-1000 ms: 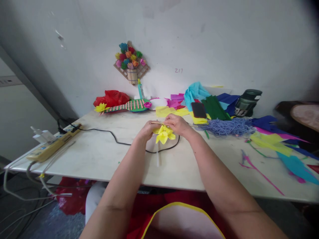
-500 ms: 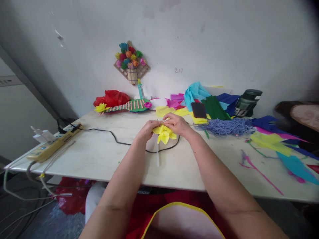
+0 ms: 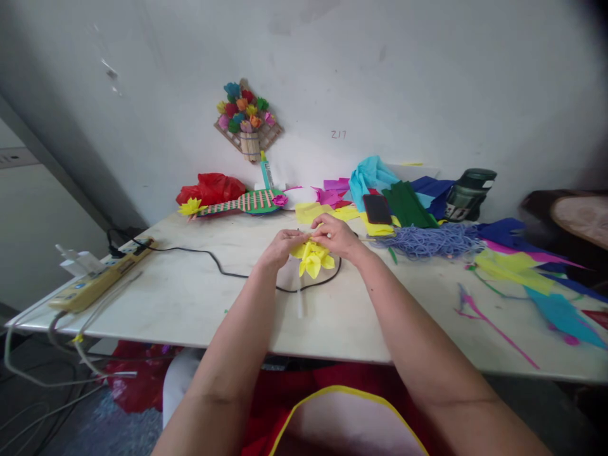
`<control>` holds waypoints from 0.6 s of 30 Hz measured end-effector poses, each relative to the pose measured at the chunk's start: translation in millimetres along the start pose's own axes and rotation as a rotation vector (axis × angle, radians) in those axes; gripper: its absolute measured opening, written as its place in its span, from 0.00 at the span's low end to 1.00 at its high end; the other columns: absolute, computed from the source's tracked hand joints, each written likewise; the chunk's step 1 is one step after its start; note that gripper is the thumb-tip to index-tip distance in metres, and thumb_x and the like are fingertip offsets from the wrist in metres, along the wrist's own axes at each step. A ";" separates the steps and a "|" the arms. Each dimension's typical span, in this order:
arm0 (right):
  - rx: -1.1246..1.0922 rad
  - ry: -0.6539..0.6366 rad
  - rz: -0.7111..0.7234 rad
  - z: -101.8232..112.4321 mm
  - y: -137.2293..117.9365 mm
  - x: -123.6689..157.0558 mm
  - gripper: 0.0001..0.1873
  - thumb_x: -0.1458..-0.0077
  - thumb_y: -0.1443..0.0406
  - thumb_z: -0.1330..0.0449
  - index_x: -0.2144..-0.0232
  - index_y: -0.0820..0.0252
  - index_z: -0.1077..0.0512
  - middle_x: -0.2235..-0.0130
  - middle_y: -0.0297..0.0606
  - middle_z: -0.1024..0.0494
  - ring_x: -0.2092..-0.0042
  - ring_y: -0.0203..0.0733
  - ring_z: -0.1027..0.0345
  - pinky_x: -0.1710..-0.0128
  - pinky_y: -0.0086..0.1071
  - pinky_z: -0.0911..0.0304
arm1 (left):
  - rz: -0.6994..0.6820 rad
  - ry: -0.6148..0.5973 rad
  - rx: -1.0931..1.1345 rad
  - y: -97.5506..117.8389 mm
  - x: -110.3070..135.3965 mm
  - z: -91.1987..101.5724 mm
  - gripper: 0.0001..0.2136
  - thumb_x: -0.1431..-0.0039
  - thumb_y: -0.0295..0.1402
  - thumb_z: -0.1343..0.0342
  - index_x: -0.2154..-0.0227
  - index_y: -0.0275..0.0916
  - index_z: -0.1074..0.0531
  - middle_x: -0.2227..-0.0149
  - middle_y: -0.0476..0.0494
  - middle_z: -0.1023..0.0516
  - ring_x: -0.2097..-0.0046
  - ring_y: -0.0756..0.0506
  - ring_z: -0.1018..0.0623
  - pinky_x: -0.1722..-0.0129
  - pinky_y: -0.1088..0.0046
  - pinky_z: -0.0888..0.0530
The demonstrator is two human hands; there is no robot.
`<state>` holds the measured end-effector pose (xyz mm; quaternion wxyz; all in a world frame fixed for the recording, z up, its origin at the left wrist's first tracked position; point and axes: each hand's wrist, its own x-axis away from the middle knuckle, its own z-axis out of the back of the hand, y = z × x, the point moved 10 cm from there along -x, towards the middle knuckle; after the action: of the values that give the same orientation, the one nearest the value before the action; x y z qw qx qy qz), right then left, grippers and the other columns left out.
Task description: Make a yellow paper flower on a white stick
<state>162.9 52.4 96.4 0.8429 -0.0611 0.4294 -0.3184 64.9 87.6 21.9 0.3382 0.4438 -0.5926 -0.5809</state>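
Over the middle of the white table (image 3: 199, 304), my left hand (image 3: 281, 247) and my right hand (image 3: 335, 235) meet, both pinched on a yellow paper flower (image 3: 312, 258). The flower's petals hang below my fingers. A thin stick (image 3: 311, 235) shows between my fingertips at the top of the flower. Both hands hold the flower just above the tabletop, over a loop of black cable (image 3: 228, 269).
Coloured paper sheets (image 3: 380, 183), a dark phone (image 3: 377, 209), blue string (image 3: 427, 240) and a dark green jar (image 3: 468, 193) crowd the back right. A red bag (image 3: 211, 188), a striped paper craft (image 3: 242, 202) and a power strip (image 3: 95, 278) lie left. A flower decoration (image 3: 247, 117) hangs on the wall.
My hands have drawn closer together on the flower. The stick that jutted left from my left hand is now almost hidden between my fingertips.
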 end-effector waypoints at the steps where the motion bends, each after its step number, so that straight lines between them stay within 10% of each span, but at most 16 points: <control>1: -0.005 -0.004 -0.002 -0.2 0.5 0.1 0.06 0.52 0.69 0.42 0.78 0.60 0.26 0.63 0.38 0.28 0.67 0.35 0.35 0.69 0.30 0.41 | 0.004 -0.008 0.000 -0.4 0.1 -0.6 0.15 0.62 0.41 0.35 0.79 0.32 0.27 0.80 0.48 0.28 0.78 0.53 0.31 0.78 0.77 0.39; 18: 0.020 -0.095 -0.039 -4.1 6.3 2.3 0.08 0.49 0.68 0.42 0.71 0.58 0.22 0.63 0.39 0.26 0.65 0.36 0.32 0.67 0.30 0.38 | -0.005 0.006 -0.053 -1.7 -2.1 3.8 0.14 0.63 0.39 0.35 0.75 0.32 0.26 0.78 0.46 0.25 0.77 0.51 0.29 0.76 0.76 0.36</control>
<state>163.8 56.8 89.9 0.8565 -0.0759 0.3844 -0.3360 62.4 91.1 20.1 0.3501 0.4377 -0.5752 -0.5959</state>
